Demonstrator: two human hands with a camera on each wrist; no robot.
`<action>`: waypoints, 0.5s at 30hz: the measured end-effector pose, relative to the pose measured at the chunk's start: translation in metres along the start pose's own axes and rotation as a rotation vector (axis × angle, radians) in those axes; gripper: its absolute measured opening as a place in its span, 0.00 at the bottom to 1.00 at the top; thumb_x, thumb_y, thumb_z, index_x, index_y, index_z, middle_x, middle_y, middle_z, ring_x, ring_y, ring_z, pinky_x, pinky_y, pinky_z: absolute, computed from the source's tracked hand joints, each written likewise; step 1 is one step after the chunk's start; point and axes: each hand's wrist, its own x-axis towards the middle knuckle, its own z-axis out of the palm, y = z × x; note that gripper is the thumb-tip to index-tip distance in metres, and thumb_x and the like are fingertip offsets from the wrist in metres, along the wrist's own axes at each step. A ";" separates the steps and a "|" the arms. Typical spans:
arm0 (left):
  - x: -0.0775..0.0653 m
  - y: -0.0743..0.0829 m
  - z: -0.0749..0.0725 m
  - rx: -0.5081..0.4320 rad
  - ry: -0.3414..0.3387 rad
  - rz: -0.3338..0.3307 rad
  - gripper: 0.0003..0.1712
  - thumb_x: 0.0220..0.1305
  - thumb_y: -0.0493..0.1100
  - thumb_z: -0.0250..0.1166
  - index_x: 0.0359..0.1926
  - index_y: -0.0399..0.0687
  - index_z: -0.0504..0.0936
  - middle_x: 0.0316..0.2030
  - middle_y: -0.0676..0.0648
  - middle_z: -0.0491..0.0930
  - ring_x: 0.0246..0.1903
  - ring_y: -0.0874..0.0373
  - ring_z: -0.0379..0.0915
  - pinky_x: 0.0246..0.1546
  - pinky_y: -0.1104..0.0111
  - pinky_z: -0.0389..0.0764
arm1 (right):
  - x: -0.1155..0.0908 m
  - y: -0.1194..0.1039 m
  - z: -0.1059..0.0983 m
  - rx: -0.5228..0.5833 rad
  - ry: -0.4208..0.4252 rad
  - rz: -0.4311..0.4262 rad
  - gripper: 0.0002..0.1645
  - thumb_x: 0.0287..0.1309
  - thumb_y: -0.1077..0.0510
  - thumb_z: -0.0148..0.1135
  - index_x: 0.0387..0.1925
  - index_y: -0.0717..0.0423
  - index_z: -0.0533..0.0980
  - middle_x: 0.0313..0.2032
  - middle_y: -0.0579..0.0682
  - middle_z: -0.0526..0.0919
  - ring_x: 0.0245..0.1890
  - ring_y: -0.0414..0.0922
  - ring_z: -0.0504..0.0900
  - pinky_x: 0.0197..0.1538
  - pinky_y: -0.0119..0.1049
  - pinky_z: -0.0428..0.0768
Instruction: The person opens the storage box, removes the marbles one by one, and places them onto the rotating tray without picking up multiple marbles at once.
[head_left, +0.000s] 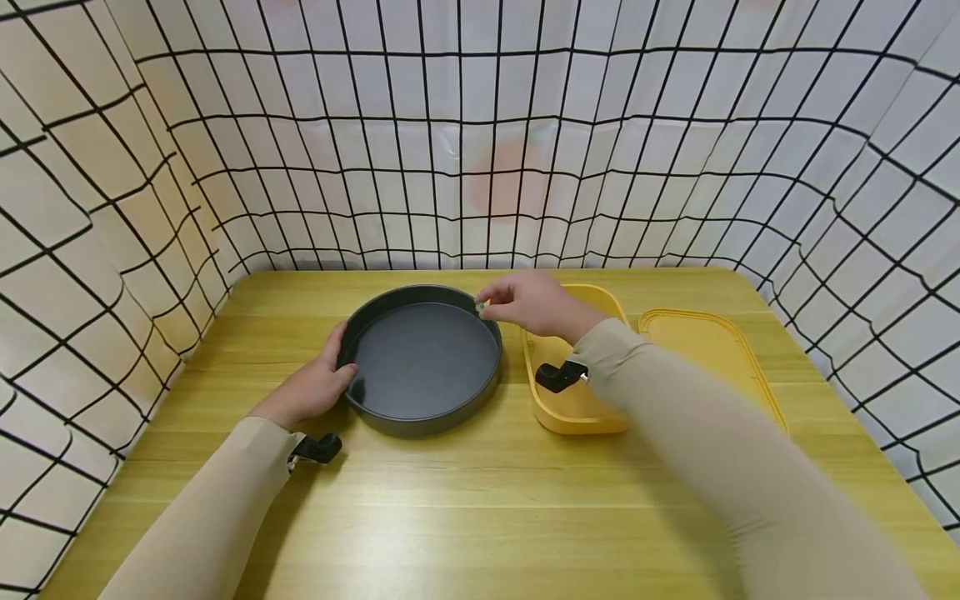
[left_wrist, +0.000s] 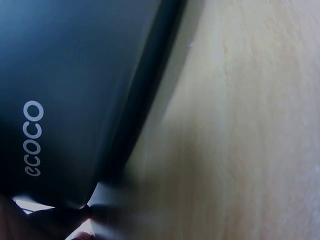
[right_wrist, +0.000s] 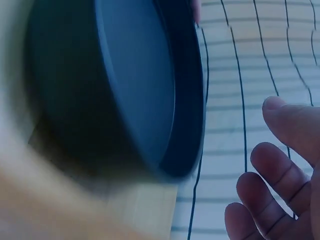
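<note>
A round dark grey pan (head_left: 420, 358) with a low wall lies on the table. My left hand (head_left: 318, 379) grips its left side, the thumb over the rim and the fingers along the outside. In the left wrist view a dark surface (left_wrist: 75, 75) bears white "ecoco" lettering. My right hand (head_left: 532, 304) hovers by the pan's upper right rim, palm down. Its thumb and fingers (right_wrist: 267, 200) are bent but parted in the right wrist view, with only the wall showing between them. A yellow container (head_left: 577, 427) stands under the right wrist, partly hidden by it.
A yellow lid (head_left: 701, 342) lies right of the container, partly covered by the right sleeve (head_left: 690, 417). The wooden table (head_left: 435, 517) runs up to a white wall (head_left: 465, 150) with a black grid, which also encloses both sides.
</note>
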 end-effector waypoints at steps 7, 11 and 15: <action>0.000 0.002 -0.001 0.015 -0.005 0.009 0.46 0.83 0.51 0.45 0.85 0.59 0.24 0.81 0.25 0.48 0.79 0.28 0.49 0.78 0.36 0.52 | 0.016 -0.032 0.019 -0.042 -0.033 -0.058 0.16 0.70 0.48 0.69 0.55 0.46 0.87 0.47 0.44 0.91 0.46 0.42 0.85 0.49 0.40 0.83; 0.000 0.003 -0.001 0.019 -0.005 0.015 0.46 0.83 0.50 0.46 0.85 0.59 0.24 0.81 0.25 0.47 0.79 0.28 0.48 0.78 0.36 0.52 | 0.021 -0.046 0.026 -0.068 -0.045 -0.096 0.16 0.69 0.48 0.70 0.55 0.46 0.88 0.46 0.44 0.91 0.45 0.43 0.85 0.49 0.39 0.82; 0.000 0.003 -0.001 0.011 -0.005 0.016 0.47 0.83 0.50 0.46 0.85 0.59 0.24 0.81 0.26 0.46 0.80 0.28 0.47 0.79 0.37 0.51 | 0.024 -0.053 0.032 -0.062 -0.058 -0.130 0.17 0.69 0.50 0.70 0.55 0.49 0.88 0.45 0.44 0.91 0.44 0.42 0.84 0.50 0.37 0.81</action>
